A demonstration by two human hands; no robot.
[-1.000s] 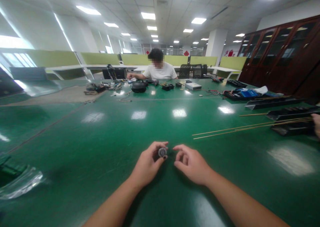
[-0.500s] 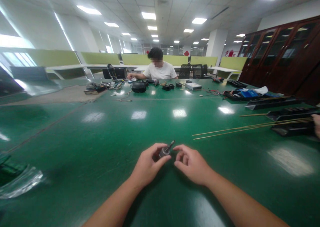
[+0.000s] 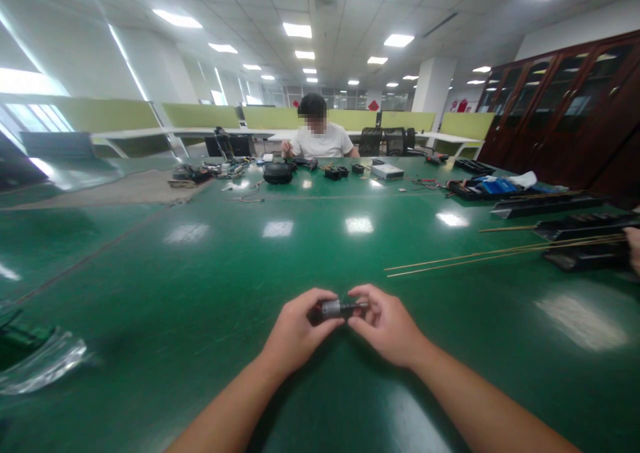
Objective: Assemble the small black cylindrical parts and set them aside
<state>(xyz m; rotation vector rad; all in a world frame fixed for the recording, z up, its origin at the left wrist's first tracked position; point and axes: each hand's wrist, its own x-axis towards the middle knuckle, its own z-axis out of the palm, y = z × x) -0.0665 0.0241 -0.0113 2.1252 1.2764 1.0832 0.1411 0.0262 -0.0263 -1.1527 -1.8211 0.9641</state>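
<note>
Over the near part of the green table, my left hand grips a small grey metal cylinder between thumb and fingers. A dark, stepped shaft extends from the cylinder toward the right, lying nearly level. My right hand is curled around the shaft's free end, thumb and index finger apart. Whether its fingers touch the shaft cannot be made out. The cylinder's left end is hidden in my left hand.
Thin brass-coloured rods lie at right, near black metal channels and another person's hand. A clear plastic item sits at left. Across the table, a person in a white shirt sits behind a black case.
The cylinder has turned in my left hand: its shaft pointed up and away, and now points right, between my right hand's fingers. The person opposite has raised a hand.
</note>
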